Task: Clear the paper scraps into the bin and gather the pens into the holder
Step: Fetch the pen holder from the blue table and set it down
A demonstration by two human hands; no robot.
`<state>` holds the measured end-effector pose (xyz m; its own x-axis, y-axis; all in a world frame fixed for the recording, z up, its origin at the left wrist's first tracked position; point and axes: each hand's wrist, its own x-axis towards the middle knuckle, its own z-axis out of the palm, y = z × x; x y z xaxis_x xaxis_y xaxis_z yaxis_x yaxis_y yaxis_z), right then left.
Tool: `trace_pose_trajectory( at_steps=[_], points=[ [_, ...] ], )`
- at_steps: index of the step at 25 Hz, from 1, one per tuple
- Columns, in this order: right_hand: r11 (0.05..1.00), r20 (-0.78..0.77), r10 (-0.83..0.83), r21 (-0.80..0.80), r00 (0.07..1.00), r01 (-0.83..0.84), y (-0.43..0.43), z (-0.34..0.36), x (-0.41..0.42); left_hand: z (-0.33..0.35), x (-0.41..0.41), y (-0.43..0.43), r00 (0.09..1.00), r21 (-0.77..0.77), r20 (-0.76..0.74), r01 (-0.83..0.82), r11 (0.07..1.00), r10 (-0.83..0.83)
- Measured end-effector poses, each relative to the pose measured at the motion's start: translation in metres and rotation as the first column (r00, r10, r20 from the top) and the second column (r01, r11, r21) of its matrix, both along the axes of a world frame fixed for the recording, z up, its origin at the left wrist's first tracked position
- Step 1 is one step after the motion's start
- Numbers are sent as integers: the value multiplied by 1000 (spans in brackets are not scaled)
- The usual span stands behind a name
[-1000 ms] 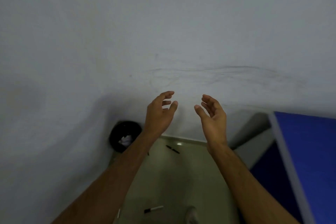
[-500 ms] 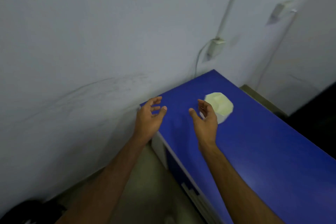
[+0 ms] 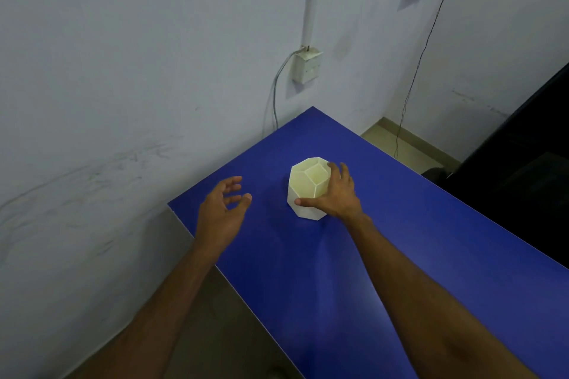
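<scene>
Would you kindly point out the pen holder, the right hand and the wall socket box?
pen holder (image 3: 303, 186): head view, on its near-left inner wall.
right hand (image 3: 338, 197): head view, on the back of the hand.
wall socket box (image 3: 306, 68): head view, on its front face.

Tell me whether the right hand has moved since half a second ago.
Yes. The right hand has moved forward across the blue table and now wraps the holder.

A plain, sparsely furnished office-like room, suggested by scuffed white walls (image 3: 123, 71), a blue-topped desk (image 3: 369, 255), surface-mounted socket boxes (image 3: 306, 66) fed by loose cables (image 3: 415, 71), and tiled floor (image 3: 400, 144).
</scene>
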<state>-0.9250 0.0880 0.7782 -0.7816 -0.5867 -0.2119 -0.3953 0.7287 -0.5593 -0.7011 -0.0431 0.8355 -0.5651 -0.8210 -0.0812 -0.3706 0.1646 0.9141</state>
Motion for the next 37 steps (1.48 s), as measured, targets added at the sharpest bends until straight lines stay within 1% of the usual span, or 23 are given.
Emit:
trace_pose_trajectory(
  at_steps=[4,7,9,11,13,15,17,19,22,23,24,27,29,31,33,35,37],
  points=[
    [997,-88,-8,-71,996,1,-3,-4,8,-4,17,-3,998,3,3,-69,998,69],
    [989,-156,45,-131,987,-66,-7,7,37,-3,46,-8,988,20,-11,-152,988,153],
    [969,-176,134,-181,975,-166,-19,17,79,-3,80,-13,975,46,-30,-220,974,221],
    [933,-189,244,-222,951,-284,-35,24,131,-6,121,-16,956,62,-16,-291,955,292],
    [875,-185,397,-219,899,-432,-59,25,203,-9,192,-21,921,57,9,-389,919,390],
    [821,-167,505,-209,847,-531,-76,20,260,-15,253,-22,886,55,42,-463,885,461],
    [742,-142,630,-183,764,-645,-95,8,333,-26,338,-17,815,66,59,-580,812,577],
    [682,-125,701,-169,702,-711,-103,-2,389,-38,404,-6,754,96,69,-657,748,653],
    [518,-90,842,-137,532,-844,-110,-30,483,-70,512,22,602,118,123,-798,591,789],
    [458,-78,880,-119,468,-881,-112,-42,508,-83,541,35,542,134,137,-840,526,829],
    [408,-82,906,-98,416,-908,-113,-51,525,-95,559,45,500,154,148,-864,479,853],
    [220,-98,971,23,217,-975,-121,-92,574,-137,603,72,365,231,200,-919,319,909],
    [147,-64,988,76,143,-986,-130,-115,593,-159,615,80,307,270,228,-932,243,924],
    [43,-14,999,113,42,-993,-141,-157,613,-199,628,85,225,287,255,-946,149,940],
    [-41,24,999,137,-38,-990,-149,-201,624,-238,635,85,182,302,262,-948,99,948],
    [-112,31,994,164,-108,-980,-158,-245,635,-282,643,86,141,306,275,-950,53,951],
    [-183,30,983,213,-181,-960,-166,-310,646,-346,648,92,102,319,295,-948,3,950]
  ],
)
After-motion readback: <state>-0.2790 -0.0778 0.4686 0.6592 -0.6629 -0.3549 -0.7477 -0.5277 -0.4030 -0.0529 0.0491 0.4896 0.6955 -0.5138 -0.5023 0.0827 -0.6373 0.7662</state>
